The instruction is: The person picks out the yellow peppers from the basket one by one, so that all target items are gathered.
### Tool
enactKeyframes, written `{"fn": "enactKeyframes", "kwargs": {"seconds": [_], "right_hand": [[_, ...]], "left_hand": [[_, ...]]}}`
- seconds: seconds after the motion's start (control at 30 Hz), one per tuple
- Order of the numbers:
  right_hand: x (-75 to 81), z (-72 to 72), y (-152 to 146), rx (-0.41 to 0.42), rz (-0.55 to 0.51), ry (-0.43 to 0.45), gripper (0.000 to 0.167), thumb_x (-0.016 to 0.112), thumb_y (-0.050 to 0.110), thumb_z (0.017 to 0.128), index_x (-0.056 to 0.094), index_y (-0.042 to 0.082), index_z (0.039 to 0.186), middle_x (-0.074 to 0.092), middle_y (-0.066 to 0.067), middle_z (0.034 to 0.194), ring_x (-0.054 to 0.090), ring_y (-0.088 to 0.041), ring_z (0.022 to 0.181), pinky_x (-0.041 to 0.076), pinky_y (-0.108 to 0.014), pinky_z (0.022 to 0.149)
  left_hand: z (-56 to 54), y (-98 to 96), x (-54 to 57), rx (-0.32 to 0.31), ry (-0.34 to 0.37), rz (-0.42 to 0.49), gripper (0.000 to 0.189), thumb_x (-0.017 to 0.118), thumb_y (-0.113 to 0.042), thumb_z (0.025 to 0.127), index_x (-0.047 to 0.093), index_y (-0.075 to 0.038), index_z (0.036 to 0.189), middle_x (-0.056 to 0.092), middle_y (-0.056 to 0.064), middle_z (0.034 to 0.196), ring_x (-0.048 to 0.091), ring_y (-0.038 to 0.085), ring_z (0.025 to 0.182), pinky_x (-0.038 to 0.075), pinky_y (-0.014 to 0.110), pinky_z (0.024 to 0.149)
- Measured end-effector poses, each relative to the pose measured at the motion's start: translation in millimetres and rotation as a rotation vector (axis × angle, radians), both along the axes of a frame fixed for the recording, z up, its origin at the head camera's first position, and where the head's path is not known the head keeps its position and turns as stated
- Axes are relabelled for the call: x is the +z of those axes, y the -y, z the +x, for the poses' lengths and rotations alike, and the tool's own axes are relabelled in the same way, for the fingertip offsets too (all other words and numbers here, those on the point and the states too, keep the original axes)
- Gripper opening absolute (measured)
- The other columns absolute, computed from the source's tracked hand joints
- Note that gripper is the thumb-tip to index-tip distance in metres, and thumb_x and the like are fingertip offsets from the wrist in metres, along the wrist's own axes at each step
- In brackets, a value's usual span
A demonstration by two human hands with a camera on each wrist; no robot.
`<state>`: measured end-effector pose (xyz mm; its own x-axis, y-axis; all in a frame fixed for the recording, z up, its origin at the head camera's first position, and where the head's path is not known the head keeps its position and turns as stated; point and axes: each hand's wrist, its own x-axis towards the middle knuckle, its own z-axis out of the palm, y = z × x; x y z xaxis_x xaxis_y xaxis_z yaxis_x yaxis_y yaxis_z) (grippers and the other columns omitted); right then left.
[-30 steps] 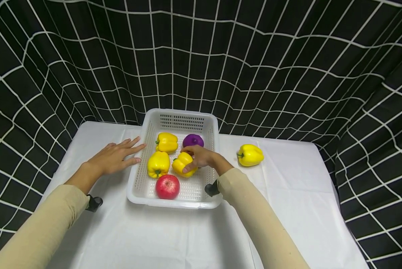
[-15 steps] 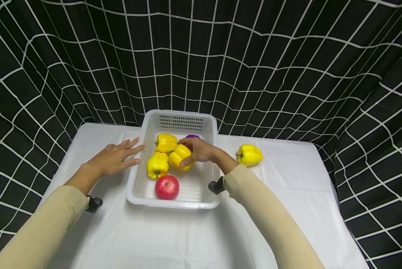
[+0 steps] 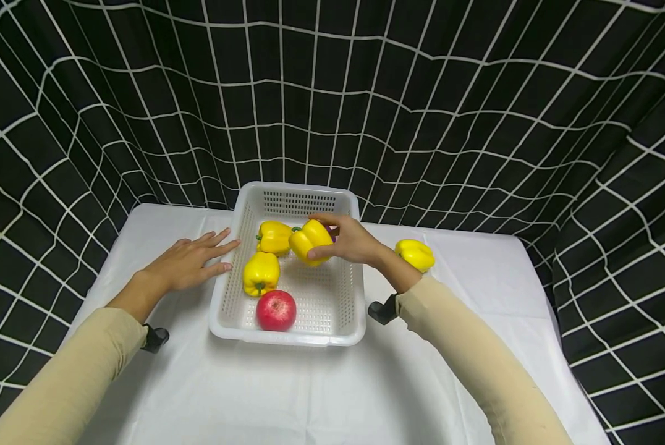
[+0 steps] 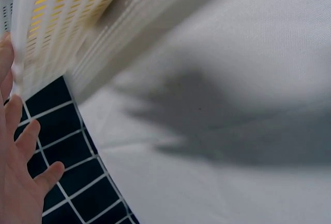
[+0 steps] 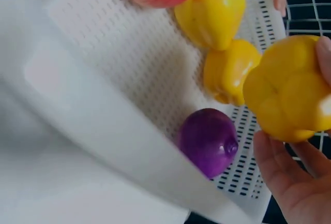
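Observation:
My right hand [image 3: 355, 241] grips a yellow bell pepper [image 3: 311, 242] between thumb and fingers, raised over the white basket [image 3: 288, 339]. In the right wrist view this bell pepper [image 5: 282, 92] is seen from its lobed end. Fingers spread, my left hand [image 3: 190, 259] is at the basket's left rim. Two more yellow bell peppers [image 3: 261, 273] lie inside along the left, with a red apple [image 3: 275, 311] in front of them. A round purple vegetable [image 5: 208, 142] sits in the far right part, mostly hidden by my right hand in the head view.
Another yellow bell pepper [image 3: 419, 254] lies on the white tablecloth [image 3: 477, 296] right of the basket, partly covered by my right forearm. Black cloth with a white grid [image 3: 310, 93] hangs behind the table and at both sides.
My right hand has lifted the yellow bell pepper off the basket floor and moved it up and slightly to the right. My left hand has stayed in place.

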<state>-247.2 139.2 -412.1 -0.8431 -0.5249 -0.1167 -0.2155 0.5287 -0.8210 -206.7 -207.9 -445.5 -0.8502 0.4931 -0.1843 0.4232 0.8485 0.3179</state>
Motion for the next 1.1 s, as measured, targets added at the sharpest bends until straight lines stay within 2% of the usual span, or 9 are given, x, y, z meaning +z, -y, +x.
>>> {"fn": "enactKeyframes", "kwargs": {"seconds": [0.23, 0.4, 0.53, 0.87, 0.97, 1.1], "right_hand": [[5.2, 6.1, -23.0, -0.055, 0.032, -0.018, 0.082, 0.087, 0.03, 0.078, 0.048, 0.017, 0.148, 0.054, -0.007, 0.143, 0.059, -0.031, 0.12, 0.052, -0.041, 0.097], [8.2, 10.6, -42.6, -0.085, 0.018, -0.04, 0.081, 0.087, 0.031, 0.078, 0.05, 0.016, 0.147, 0.055, -0.005, 0.142, 0.058, -0.03, 0.121, 0.054, -0.04, 0.094], [10.4, 13.7, -60.3, -0.093, -0.015, -0.061, 0.082, 0.088, 0.026, 0.078, 0.048, 0.011, 0.148, 0.054, -0.007, 0.144, 0.058, -0.031, 0.121, 0.056, -0.04, 0.092], [9.7, 20.9, -106.3, -0.163, -0.004, -0.082, 0.083, 0.087, 0.018, 0.078, 0.045, 0.008, 0.149, 0.055, -0.012, 0.143, 0.058, -0.036, 0.121, 0.054, -0.045, 0.095], [7.1, 23.6, -121.5, -0.181, 0.002, -0.084, 0.083, 0.087, 0.017, 0.079, 0.044, 0.006, 0.15, 0.055, -0.014, 0.143, 0.058, -0.037, 0.121, 0.054, -0.041, 0.094], [2.7, 28.0, -143.0, -0.21, 0.033, -0.088, 0.083, 0.086, 0.019, 0.08, 0.043, 0.008, 0.151, 0.053, -0.014, 0.144, 0.058, -0.036, 0.122, 0.054, -0.029, 0.091]], "left_hand": [[-0.3, 0.4, -1.4, 0.005, 0.001, -0.005, 0.062, 0.047, -0.05, 0.102, 0.033, -0.025, 0.156, 0.019, 0.009, 0.165, 0.019, 0.043, 0.148, 0.022, 0.069, 0.111], [-0.5, 0.7, -2.1, 0.005, -0.005, -0.004, 0.061, 0.047, -0.049, 0.102, 0.033, -0.024, 0.156, 0.02, 0.009, 0.165, 0.021, 0.043, 0.148, 0.024, 0.068, 0.111], [-0.6, 0.5, -1.7, 0.007, -0.009, -0.003, 0.061, 0.047, -0.049, 0.102, 0.033, -0.025, 0.156, 0.02, 0.009, 0.165, 0.021, 0.042, 0.148, 0.025, 0.068, 0.111], [-1.0, 1.2, -2.3, -0.003, -0.02, -0.002, 0.062, 0.046, -0.051, 0.102, 0.034, -0.024, 0.156, 0.02, 0.009, 0.165, 0.022, 0.042, 0.148, 0.027, 0.067, 0.11], [-0.9, 1.2, -2.2, -0.003, -0.018, -0.007, 0.065, 0.043, -0.056, 0.101, 0.033, -0.024, 0.156, 0.02, 0.009, 0.165, 0.022, 0.042, 0.148, 0.027, 0.067, 0.111], [-0.4, 0.6, -1.9, -0.002, -0.014, -0.006, 0.066, 0.041, -0.059, 0.101, 0.033, -0.024, 0.156, 0.02, 0.008, 0.165, 0.022, 0.042, 0.148, 0.026, 0.067, 0.111]]}}
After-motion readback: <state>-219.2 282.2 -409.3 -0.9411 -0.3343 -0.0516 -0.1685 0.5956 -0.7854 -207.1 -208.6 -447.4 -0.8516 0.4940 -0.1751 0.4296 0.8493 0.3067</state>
